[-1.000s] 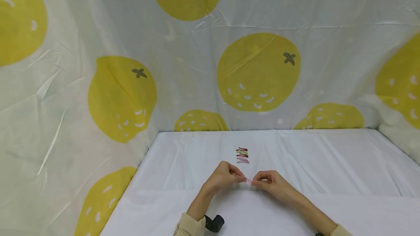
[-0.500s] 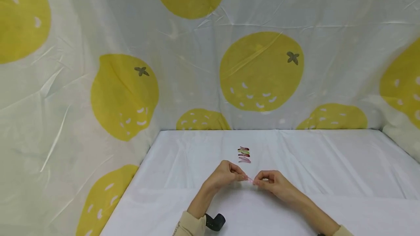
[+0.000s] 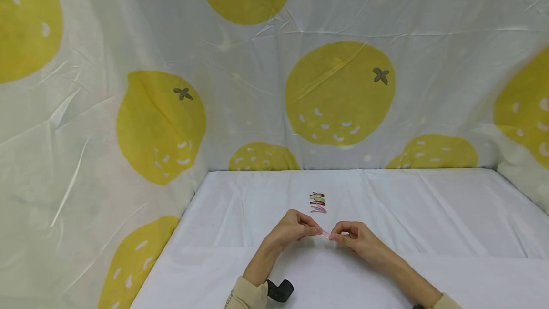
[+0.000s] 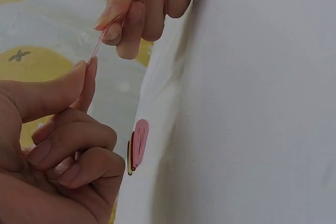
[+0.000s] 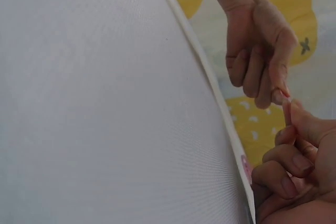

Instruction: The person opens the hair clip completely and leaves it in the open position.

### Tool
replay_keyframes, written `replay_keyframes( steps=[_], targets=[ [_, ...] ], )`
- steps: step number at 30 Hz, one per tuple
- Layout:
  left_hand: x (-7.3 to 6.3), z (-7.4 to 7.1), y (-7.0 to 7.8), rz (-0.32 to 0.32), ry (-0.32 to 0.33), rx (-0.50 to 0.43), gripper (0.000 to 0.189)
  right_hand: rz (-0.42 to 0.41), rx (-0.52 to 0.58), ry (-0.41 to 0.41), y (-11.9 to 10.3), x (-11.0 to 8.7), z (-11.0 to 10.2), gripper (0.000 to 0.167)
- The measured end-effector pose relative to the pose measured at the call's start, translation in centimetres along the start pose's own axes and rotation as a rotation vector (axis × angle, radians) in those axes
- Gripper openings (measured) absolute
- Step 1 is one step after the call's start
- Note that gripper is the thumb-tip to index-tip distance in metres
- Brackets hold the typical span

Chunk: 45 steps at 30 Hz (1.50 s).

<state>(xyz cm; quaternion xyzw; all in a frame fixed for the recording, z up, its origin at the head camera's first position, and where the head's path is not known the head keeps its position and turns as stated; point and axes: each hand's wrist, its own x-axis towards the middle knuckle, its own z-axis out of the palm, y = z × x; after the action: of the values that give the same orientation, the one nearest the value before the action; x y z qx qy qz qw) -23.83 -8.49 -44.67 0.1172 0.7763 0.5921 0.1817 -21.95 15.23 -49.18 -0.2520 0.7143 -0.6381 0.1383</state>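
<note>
Between both hands, a pink snap hair clip (image 3: 325, 234) is held just above the white table. My left hand (image 3: 289, 228) pinches one end with thumb and fingertip, and my right hand (image 3: 360, 241) pinches the other. In the left wrist view the clip (image 4: 97, 44) shows edge-on as a thin strip, its ends covered by fingertips. Beyond the hands, several snap clips lie in a short column: a pink clip (image 3: 318, 209) nearest, then dark red and yellow-green ones.
A white cloth covers the table (image 3: 429, 213). Behind and to the left hangs a pale curtain (image 3: 249, 89) printed with yellow lemons. A black wrist device (image 3: 280, 291) sticks out beside the left sleeve (image 3: 249, 294).
Both hands stay in nearly the same place, still pinching the pink clip. The clip's tilt between the fingertips changes slightly. The clips on the table have not moved.
</note>
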Motion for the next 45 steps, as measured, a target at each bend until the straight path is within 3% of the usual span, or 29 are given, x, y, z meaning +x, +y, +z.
replay_keyframes(
  steps=[9,13,16,20,23,29,32,36,42,45],
  targets=[
    [0.1,-0.2,0.0,0.028,-0.028,-0.067,0.020,0.026,0.005,0.043,-0.3,-0.1,0.1,0.026],
    [0.1,-0.2,0.1,0.049,0.010,-0.054,0.019,0.071,-0.044,0.117,-0.6,0.0,0.1,0.028],
    [0.2,-0.1,0.2,0.100,0.062,0.003,0.018,0.078,-0.113,0.188,-0.8,0.1,0.3,0.028],
    [0.2,0.4,0.7,0.235,0.165,0.115,0.013,0.096,-0.180,0.310,-1.1,0.3,0.8,0.026],
    [0.1,1.1,1.1,0.350,0.238,0.254,0.009,0.137,-0.209,0.350,-1.4,0.4,1.1,0.029],
    [-0.2,2.3,1.4,0.529,0.283,0.690,0.005,0.165,-0.073,0.202,-1.3,0.3,1.4,0.041],
    [-0.4,2.5,1.4,0.550,0.266,0.803,0.003,0.167,0.013,0.184,-1.0,0.2,1.4,0.038],
    [-0.2,2.2,1.2,0.490,0.212,0.749,0.003,0.167,0.007,0.205,-0.7,0.3,1.6,0.033],
    [0.2,1.6,0.8,0.407,0.316,0.573,0.009,0.105,-0.152,0.170,-0.2,0.5,1.8,0.022],
    [0.2,1.5,0.6,0.382,0.304,0.531,0.008,0.078,-0.227,0.117,0.0,0.4,1.9,0.020]
  ],
)
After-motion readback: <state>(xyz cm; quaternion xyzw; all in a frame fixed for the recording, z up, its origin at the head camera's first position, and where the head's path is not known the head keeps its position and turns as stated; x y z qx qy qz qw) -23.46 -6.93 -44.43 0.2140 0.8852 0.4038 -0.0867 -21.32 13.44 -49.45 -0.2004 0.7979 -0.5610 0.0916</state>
